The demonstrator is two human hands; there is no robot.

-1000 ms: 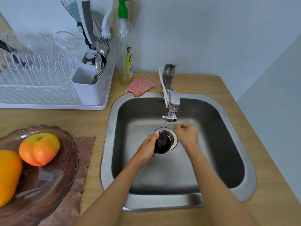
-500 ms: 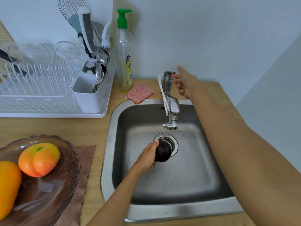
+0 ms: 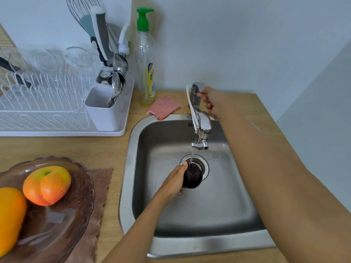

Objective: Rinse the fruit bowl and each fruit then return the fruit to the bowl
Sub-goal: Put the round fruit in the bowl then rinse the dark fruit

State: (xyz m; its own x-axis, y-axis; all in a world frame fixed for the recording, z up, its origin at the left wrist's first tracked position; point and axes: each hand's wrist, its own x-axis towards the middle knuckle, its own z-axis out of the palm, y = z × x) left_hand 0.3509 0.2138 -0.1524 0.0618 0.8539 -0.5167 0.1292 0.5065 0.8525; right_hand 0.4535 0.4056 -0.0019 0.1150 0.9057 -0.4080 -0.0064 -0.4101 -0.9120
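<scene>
My left hand (image 3: 173, 182) grips a dark purple fruit (image 3: 192, 178) low in the steel sink (image 3: 131, 168), over the drain. A thin stream of water falls on it from the chrome tap spout (image 3: 202, 133). My right hand (image 3: 210, 100) is at the back of the sink, its fingers pinching the tap handle (image 3: 197, 92). The tinted glass fruit bowl (image 3: 76, 205) stands at the lower left on a brown cloth (image 3: 100, 186). It holds a peach-coloured fruit (image 3: 47, 185) and an orange-yellow fruit (image 3: 9, 217).
A white dish rack (image 3: 57, 112) with glasses and a cutlery holder fills the back left of the wooden counter (image 3: 76, 149). A dish soap bottle (image 3: 146, 59) and a pink sponge (image 3: 164, 107) stand behind the sink. Walls close the back and right.
My right hand left the fruit, rose to the back of the sink and took hold of the tap handle. My left hand kept the fruit under the stream.
</scene>
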